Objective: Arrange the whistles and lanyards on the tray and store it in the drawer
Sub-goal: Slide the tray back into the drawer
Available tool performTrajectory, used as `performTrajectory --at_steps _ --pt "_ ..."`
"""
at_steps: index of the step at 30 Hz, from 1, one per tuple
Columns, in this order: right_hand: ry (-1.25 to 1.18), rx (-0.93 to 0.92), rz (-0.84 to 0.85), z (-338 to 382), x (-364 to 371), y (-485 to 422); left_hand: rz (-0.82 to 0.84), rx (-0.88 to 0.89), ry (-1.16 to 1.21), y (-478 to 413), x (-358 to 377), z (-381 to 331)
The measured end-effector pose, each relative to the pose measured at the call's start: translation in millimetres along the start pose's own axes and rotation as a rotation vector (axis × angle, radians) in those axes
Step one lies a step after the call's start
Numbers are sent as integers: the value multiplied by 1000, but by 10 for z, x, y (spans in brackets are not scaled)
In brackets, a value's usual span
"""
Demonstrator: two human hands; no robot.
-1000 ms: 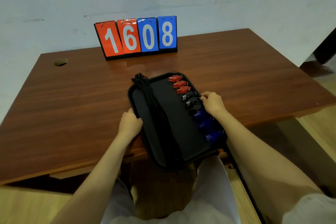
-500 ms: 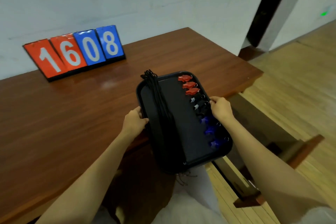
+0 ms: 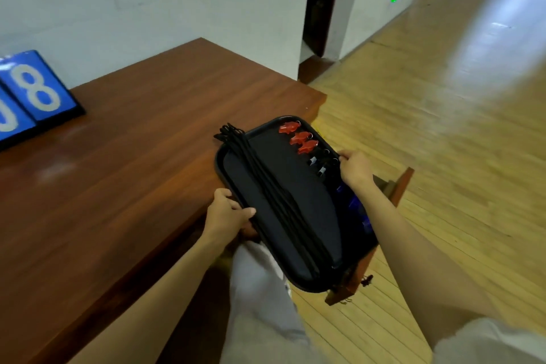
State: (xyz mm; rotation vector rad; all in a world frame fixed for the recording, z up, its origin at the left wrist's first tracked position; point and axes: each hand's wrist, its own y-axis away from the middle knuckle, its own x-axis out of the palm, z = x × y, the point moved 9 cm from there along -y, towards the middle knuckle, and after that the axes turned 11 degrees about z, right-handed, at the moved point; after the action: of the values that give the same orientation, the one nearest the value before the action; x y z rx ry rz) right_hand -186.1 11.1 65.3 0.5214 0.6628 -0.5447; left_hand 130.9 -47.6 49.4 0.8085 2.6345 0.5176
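Your left hand (image 3: pixel 227 216) grips the left long rim of the black tray (image 3: pixel 307 285), thumb on top. Your right hand (image 3: pixel 356 170) curls over the opposite rim, so the tray hangs between them. Its long axis runs away from you, with the far end leaning slightly towards your left hand's side.

The bench (image 3: pixel 133 156) edge sits just outside your left hand. The tray's far corner may overlap it, though the view is too blurred to be sure. The drawer (image 3: pixel 403 183) shows wooden walls beside your right wrist and under the tray's near end. Bare floor (image 3: pixel 443 156) lies open beyond your right hand.

The black lanyards (image 3: pixel 266 186) lie bundled along the long axis, nearer your left hand. The whistles follow your right hand's rim: red whistles (image 3: pixel 300 137) beyond its fingertips, black whistles (image 3: pixel 320 164) beside them, and blue whistles (image 3: pixel 354 204) behind the wrist.
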Motion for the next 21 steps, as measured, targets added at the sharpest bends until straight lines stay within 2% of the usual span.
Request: performTrajectory --at_steps 4,12,21 --pt "3 45 -19 -297 -216 -95 71 -65 91 -96 393 30" --pt "62 145 -55 -774 -604 -239 355 -229 202 -107 1239 52" --pt "119 195 12 -1058 -519 -557 393 -348 266 -312 1540 331"
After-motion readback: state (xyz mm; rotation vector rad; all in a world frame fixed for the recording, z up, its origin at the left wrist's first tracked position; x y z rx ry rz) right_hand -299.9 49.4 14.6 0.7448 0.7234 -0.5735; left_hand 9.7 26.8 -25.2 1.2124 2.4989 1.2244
